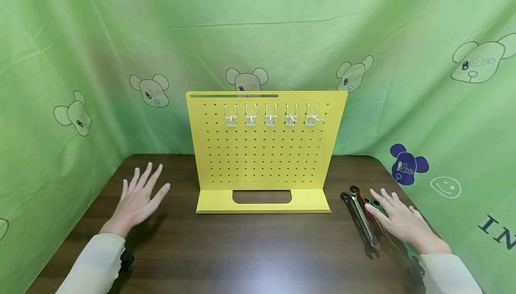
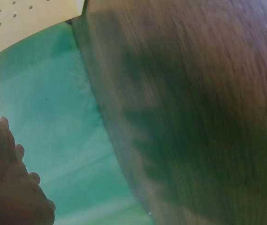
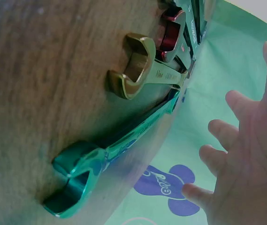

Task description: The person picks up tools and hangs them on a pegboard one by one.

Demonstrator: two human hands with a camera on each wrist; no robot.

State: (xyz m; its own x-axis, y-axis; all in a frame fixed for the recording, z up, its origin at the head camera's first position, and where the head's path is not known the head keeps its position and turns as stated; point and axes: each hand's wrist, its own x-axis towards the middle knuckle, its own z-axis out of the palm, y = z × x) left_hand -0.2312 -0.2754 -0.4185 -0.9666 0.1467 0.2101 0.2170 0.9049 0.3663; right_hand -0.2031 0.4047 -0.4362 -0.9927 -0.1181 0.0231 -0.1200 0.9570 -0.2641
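Note:
My left hand (image 1: 139, 198) hovers over the left side of the table with its fingers spread, holding nothing. Over on the right, my right hand (image 1: 403, 222) is held palm down above several combination wrenches, fingers apart and holding nothing. Those wrenches lie side by side: a black wrench (image 1: 359, 222), a silver wrench (image 1: 364, 222), a red wrench (image 3: 171, 35), a gold wrench (image 3: 138, 68) and a green wrench (image 3: 93, 164). In the right wrist view their open ends point toward the camera. The head view has the right hand partly covering the green and gold ones.
A yellow pegboard (image 1: 262, 151) stands upright on its base at the middle of the dark wooden table (image 1: 242, 249). Several white wire hooks (image 1: 271, 115) hang in a row near its top. Green printed cloth (image 1: 201, 30) surrounds the table at the back and sides.

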